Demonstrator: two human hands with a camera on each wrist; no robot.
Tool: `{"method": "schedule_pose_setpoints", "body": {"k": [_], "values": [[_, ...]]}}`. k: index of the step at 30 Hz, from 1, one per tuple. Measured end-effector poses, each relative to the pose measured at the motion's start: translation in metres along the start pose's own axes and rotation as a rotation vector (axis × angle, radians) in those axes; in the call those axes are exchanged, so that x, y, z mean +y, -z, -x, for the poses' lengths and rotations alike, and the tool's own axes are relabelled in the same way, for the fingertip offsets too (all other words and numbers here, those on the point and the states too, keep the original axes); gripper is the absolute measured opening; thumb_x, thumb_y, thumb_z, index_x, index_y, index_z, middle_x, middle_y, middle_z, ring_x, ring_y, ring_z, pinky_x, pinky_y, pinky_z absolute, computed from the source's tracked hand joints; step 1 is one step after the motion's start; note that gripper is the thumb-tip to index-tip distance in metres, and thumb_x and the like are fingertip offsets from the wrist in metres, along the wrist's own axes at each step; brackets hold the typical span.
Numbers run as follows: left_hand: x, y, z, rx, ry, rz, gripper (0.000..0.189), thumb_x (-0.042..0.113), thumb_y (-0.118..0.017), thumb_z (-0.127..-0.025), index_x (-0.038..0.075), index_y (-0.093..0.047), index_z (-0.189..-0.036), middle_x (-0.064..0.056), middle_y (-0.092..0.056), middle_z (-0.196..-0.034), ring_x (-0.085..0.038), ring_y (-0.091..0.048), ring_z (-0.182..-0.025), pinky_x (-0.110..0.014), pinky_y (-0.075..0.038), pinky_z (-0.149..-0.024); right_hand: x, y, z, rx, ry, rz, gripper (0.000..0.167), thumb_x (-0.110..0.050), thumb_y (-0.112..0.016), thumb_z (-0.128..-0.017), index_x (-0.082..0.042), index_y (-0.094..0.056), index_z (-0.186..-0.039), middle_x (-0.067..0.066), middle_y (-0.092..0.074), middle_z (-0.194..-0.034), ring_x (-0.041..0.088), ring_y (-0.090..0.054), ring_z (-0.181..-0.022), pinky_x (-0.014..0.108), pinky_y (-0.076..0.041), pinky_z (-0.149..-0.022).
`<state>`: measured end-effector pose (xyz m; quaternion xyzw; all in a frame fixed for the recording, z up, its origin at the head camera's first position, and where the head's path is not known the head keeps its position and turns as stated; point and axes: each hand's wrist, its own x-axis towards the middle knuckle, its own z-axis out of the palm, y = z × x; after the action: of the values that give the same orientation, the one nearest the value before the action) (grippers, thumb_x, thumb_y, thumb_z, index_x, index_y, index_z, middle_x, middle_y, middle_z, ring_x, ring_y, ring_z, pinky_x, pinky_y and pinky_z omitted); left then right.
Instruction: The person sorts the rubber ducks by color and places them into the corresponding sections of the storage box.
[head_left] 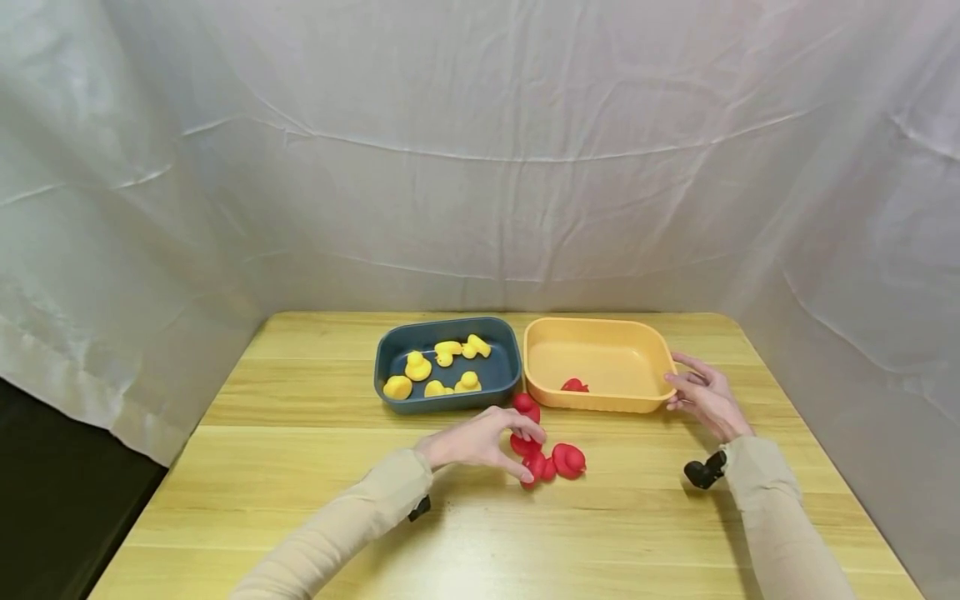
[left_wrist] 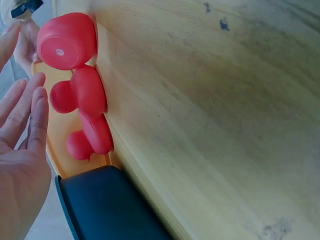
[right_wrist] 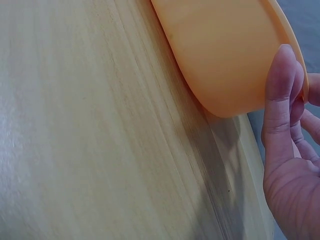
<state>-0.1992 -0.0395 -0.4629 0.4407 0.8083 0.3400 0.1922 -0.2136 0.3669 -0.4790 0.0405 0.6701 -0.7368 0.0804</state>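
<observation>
Several red rubber ducks (head_left: 569,460) lie in a cluster on the table in front of the two bins. My left hand (head_left: 480,437) hovers over this cluster, its thumb and fingers spread apart. In the left wrist view the left fingers (left_wrist: 32,117) stand a little away from the red ducks (left_wrist: 89,92), holding nothing. At the right end of the orange bin (head_left: 600,400), my right hand (head_left: 705,396) pinches the rim between thumb and fingers. One red duck (head_left: 575,385) sits inside that bin near its front wall.
A dark blue bin (head_left: 450,405) stands left of the orange one, almost touching it, with several yellow ducks (head_left: 417,366) inside. Both bins are near the back of the wooden table (head_left: 285,483). Pale cloth (head_left: 480,208) hangs behind and at the sides.
</observation>
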Motion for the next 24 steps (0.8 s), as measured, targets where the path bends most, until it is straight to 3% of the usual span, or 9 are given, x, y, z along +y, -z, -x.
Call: {"method": "schedule_pose_setpoints", "body": {"k": [8,15,24], "values": [[0.0009,-0.0065,-0.0029,-0.001,0.022,-0.069,0.059,0.034,-0.091,-0.074,0.012,-0.069,-0.125,0.004,-0.072,-0.116,-0.011,-0.059,-0.101,-0.017,-0.050,-0.090,0.0007,0.0004,-0.0005,-0.004,0.002,-0.005,0.069,-0.009,-0.063,-0.099,-0.004,-0.026,-0.157,-0.003,-0.067,-0.088,0.011,-0.066,-0.066,0.024,-0.062,-0.063],[0.0004,-0.0097,-0.0019,-0.016,0.040,-0.075,0.058,0.036,-0.090,-0.075,0.014,-0.070,-0.125,0.005,-0.069,-0.120,-0.008,-0.055,-0.105,-0.017,-0.053,-0.092,0.0011,0.0008,-0.0010,-0.013,0.011,-0.023,0.063,-0.007,-0.062,-0.099,-0.007,-0.032,-0.154,-0.002,-0.068,-0.088,0.011,-0.066,-0.066,0.024,-0.062,-0.063],[0.0001,-0.0099,-0.0029,-0.020,0.024,-0.107,0.054,0.032,-0.089,-0.076,0.014,-0.070,-0.123,0.004,-0.068,-0.118,-0.008,-0.055,-0.107,-0.016,-0.052,-0.093,0.0029,0.0010,-0.0022,-0.005,0.004,-0.016,0.070,-0.006,-0.062,-0.099,-0.003,-0.025,-0.158,-0.002,-0.067,-0.087,0.011,-0.066,-0.065,0.024,-0.062,-0.062]]}}
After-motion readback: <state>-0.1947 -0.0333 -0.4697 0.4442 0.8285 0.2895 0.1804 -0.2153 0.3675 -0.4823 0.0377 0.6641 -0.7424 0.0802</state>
